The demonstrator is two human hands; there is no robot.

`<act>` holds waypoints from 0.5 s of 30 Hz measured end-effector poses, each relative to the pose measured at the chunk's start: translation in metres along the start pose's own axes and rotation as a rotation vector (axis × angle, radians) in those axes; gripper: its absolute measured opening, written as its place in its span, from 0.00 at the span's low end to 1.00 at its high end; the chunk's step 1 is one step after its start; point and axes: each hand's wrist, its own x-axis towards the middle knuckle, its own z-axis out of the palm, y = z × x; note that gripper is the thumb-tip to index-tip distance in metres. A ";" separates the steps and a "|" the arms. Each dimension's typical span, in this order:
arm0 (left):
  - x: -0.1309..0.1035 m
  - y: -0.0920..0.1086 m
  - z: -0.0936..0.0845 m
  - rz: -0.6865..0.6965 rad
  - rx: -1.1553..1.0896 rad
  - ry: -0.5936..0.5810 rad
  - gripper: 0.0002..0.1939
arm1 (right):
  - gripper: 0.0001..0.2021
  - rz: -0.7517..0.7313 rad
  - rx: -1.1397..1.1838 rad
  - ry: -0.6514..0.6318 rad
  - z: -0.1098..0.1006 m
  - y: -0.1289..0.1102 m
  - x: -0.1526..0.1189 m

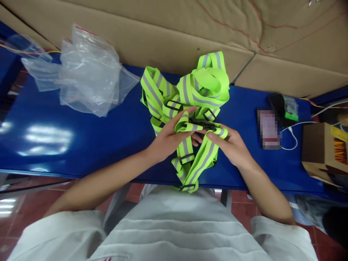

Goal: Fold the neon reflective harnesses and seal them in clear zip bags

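In the head view, we held a bundle of yellow-green reflective straps point(208, 87) at the middle of the blue table point(122, 132), its lower end reaching the table's near edge. Our left hand point(169, 140) was closed round a folded strap end, thumb below and a finger stretched out above it. Our right hand point(234, 146) pinched the strap on the other side, its thumb lying on the grey stripe. Between the two hands sat a black buckle point(206, 124), its exact fastening too small to tell. The rest of the straps lay loosely looped beyond our hands and hung below them, with black sliders point(187, 158) threaded on.

To the left of the straps lay a pile of clear plastic bags point(89, 76). Well to the right we had a phone point(269, 128), a white cable point(299, 123) beside it, a small packet with a green edge point(291, 108), and an open cardboard box point(313, 143).
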 end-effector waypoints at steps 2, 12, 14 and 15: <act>0.000 0.002 -0.002 0.006 0.121 0.025 0.42 | 0.19 0.034 0.120 -0.007 0.002 -0.001 -0.001; -0.001 0.002 -0.002 0.183 0.295 0.052 0.43 | 0.22 0.002 0.115 0.101 -0.001 0.009 -0.005; -0.001 -0.002 0.000 0.004 0.137 0.019 0.34 | 0.21 -0.013 0.092 0.090 -0.002 0.011 -0.005; -0.001 -0.002 0.000 -0.081 0.051 -0.021 0.28 | 0.20 -0.023 0.078 0.083 -0.002 0.010 -0.005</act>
